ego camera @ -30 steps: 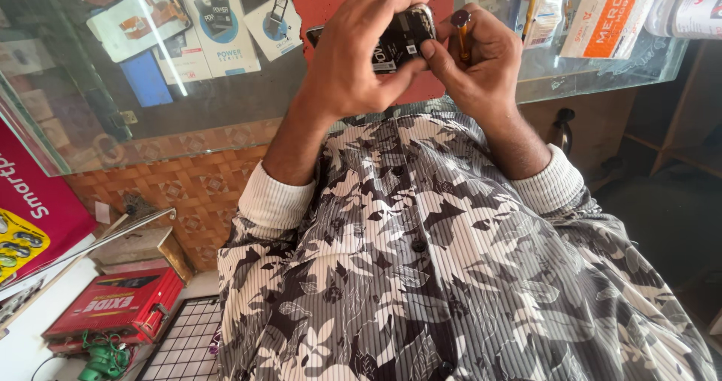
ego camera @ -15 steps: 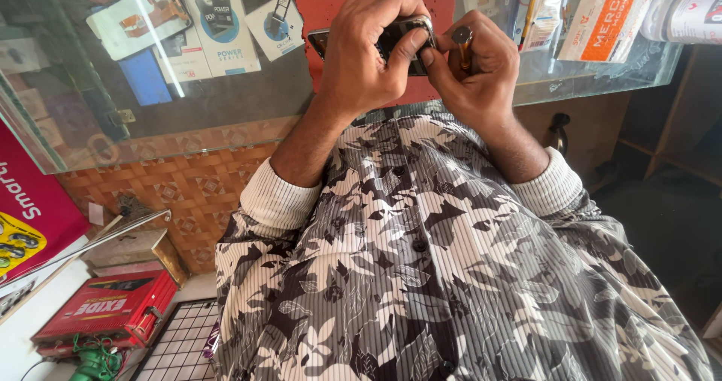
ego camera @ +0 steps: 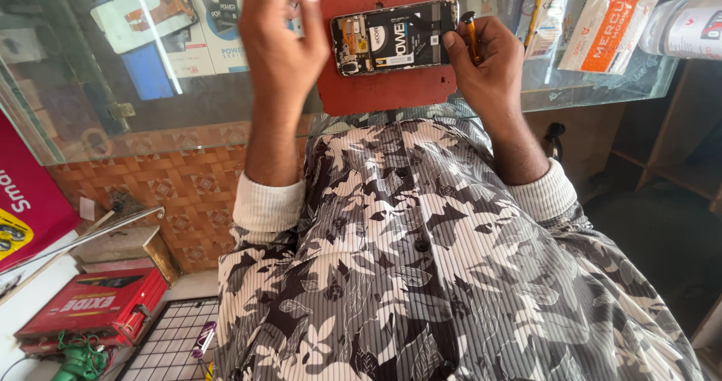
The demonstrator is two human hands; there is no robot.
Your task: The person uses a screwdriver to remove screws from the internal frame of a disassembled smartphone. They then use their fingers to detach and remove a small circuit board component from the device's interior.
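Note:
A phone with its back cover off (ego camera: 395, 35) lies flat on a red mat (ego camera: 383, 88) on the glass counter, its battery and circuit board showing. My right hand (ego camera: 489, 69) rests at the phone's right end and grips a thin yellow-handled tool (ego camera: 470, 35) upright against that end. My left hand (ego camera: 282, 42) is lifted just left of the phone and does not touch it. Its back faces me, and its fingertips run off the top edge, so whatever they may hold is hidden.
Under the glass counter (ego camera: 150, 103) lie phone parts and packets. Orange and white packets (ego camera: 602, 20) and a white bottle (ego camera: 688, 27) sit at the right. A red box (ego camera: 90, 309), a wire grid (ego camera: 169, 340) and green wires (ego camera: 75, 358) are low at the left.
Both hands held the phone up between them before. Now it lies flat on the red mat, my left hand has let go and lifted off to the left, and my right hand stays at its end.

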